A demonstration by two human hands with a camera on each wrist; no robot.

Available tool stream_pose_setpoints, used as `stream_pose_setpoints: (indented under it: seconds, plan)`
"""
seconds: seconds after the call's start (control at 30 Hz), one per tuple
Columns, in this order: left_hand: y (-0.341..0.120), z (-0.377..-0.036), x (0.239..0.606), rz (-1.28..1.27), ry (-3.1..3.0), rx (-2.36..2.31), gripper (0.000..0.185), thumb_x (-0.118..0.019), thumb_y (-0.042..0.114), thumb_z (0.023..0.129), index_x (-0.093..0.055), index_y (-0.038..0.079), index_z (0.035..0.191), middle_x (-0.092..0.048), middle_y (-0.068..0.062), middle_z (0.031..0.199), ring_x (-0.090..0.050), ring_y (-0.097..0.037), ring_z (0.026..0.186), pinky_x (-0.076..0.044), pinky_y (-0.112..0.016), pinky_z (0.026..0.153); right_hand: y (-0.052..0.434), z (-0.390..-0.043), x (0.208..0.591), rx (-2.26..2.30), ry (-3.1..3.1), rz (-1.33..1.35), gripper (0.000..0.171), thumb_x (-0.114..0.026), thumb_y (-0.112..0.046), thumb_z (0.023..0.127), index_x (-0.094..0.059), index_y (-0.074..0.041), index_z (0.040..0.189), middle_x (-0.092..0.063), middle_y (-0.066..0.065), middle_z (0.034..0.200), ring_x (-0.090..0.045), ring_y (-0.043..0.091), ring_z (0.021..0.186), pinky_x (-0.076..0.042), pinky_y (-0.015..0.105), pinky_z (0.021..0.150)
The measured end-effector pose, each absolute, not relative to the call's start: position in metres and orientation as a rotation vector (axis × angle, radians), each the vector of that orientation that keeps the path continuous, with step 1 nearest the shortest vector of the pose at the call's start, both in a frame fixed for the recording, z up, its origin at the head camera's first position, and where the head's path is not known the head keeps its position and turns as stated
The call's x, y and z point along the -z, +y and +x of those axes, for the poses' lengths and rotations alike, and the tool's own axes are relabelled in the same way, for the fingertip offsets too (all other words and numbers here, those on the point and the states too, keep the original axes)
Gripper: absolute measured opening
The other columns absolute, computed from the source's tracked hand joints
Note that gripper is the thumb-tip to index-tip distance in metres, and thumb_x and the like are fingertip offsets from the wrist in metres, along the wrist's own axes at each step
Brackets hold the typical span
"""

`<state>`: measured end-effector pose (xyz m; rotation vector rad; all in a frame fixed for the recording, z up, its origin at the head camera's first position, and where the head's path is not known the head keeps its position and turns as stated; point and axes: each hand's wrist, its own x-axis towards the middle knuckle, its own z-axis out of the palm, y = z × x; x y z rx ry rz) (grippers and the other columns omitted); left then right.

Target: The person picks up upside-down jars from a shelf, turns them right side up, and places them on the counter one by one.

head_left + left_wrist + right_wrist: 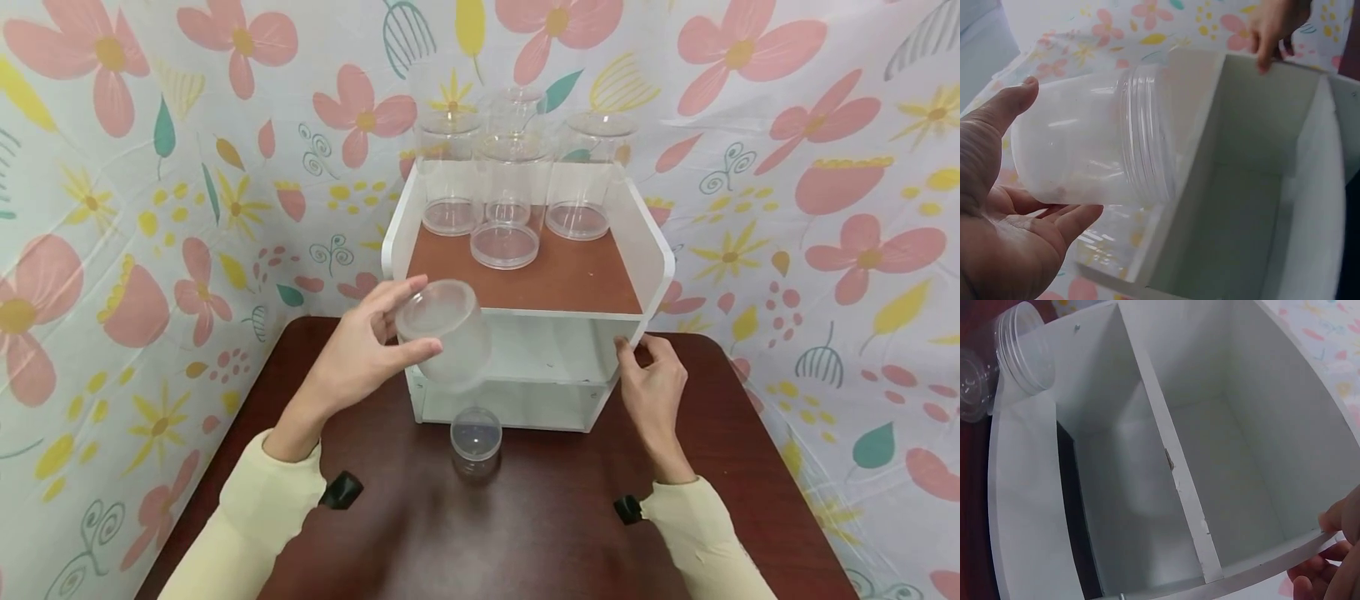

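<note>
- A person's left hand (360,342) grips a cloudy jar (457,346) between thumb and fingers, tilted before a white shelf unit (651,229).
- The right hand (654,383) pinches the unit's right side edge.
- Four clear jars (506,242) stand on its brown top (570,287); a smaller container (476,437) sits on the dark table (570,517).

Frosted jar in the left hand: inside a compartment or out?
Out: the left hand holds the frosted jar in front of the shelf unit.
</note>
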<state>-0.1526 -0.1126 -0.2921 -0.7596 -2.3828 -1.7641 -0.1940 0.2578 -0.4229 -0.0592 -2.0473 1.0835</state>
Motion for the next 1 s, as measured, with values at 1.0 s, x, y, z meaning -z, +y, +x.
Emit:
stream_pose_setpoints:
  seconds: [1.0]
  plan:
    - [-0.086,-0.128,0.400,-0.688,-2.360,1.973,0.072,-0.081,0.011,0.089,-0.048,0.000,0.152,-0.052,-0.009,0.149,-0.048,-0.023,0.138,-0.040,-0.037,0.112,0.255,-0.192,0.426,-1.140,-2.037,-0.101,0.024,-0.073,-0.015,0.096,-0.076,0.006,0.107,-0.070,0.016,0.096,-0.056,0.006,0.079,-0.042,0.024,0.072]
